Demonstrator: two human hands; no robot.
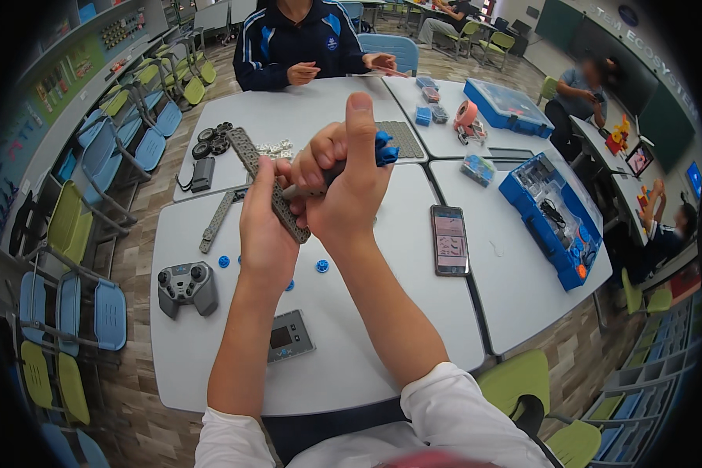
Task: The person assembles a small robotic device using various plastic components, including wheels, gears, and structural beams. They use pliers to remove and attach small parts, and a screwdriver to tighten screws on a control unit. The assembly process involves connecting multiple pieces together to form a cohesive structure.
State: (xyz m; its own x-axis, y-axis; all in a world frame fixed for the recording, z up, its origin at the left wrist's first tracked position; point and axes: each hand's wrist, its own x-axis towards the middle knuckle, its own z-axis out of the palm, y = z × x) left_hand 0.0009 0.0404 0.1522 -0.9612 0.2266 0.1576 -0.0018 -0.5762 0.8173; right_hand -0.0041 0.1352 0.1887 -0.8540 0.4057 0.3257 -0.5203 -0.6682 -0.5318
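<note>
Over the middle of the white table, my left hand (261,214) is closed on a long grey perforated beam (246,151) that slants from upper left to lower right. My right hand (343,183) wraps round a dark piece with a light grey shaft (294,191) pointing at the beam. Lobed blue parts (386,150) stick out behind its raised thumb; the grip hides the rest of this piece. Whether the shaft enters the beam, I cannot tell. Below my hands lie a blue wheel-like part (322,266) and, left of the forearms, another small blue part (224,261).
A grey game controller (189,287), a grey block with a screen (291,335) and a grey angled beam (220,222) lie nearby. To the right are a phone (450,242) and an opened blue parts box (550,218). Black wheels (213,140) sit far left. Another person (304,43) is across the table.
</note>
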